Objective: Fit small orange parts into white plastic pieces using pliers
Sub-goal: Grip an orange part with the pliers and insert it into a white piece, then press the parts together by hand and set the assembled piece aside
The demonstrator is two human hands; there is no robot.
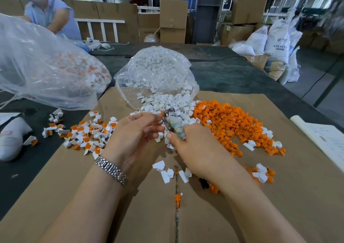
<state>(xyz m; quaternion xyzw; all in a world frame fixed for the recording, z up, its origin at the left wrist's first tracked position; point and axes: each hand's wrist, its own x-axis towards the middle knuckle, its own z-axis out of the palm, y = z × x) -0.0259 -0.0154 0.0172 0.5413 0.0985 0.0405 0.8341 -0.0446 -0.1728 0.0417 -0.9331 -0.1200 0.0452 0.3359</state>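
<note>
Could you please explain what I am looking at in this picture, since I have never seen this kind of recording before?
There is no machine here. A camera worn on a person's head looks down at their two bare hands. The right hand grips pliers. The left hand holds a small piece at the pliers' tip; the piece itself is mostly hidden. On the brown cardboard lie an orange pile, loose white pieces spilling from a clear bag, and finished white-and-orange pieces on the left.

Orange parts point(229, 123), white pieces point(167, 101), brown cardboard point(279, 196) — silver ribbed watchband point(111, 170), dark table point(232, 75).
</note>
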